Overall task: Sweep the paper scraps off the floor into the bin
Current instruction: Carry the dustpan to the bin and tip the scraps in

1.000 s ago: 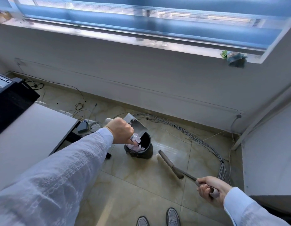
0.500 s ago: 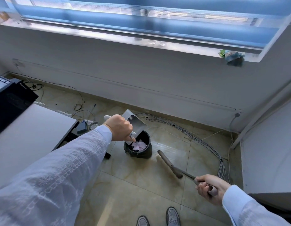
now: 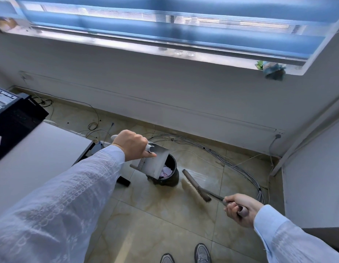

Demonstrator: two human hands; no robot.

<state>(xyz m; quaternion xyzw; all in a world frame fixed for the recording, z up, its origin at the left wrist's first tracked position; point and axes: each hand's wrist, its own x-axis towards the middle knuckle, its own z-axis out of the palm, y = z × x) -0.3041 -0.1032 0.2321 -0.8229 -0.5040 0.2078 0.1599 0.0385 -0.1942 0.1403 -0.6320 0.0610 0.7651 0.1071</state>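
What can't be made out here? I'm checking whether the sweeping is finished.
Head view only:
- Bin contents: mostly hidden by the dustpan; only some scraps show.
- Floor under the desk: hidden.
- Floor behind the person: outside the frame.
- Dustpan's inside: faces away.

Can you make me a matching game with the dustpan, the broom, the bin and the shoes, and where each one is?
Things:
1. dustpan
2. broom
3. bin
4. shoes

Places:
A. standing on the floor, paper scraps inside
B. held in the right hand, head low by the floor
C. at the bottom edge of the view
D. held in the left hand, tipped over the bin

Pairs: 1-D, 2-B, 3-A, 4-C
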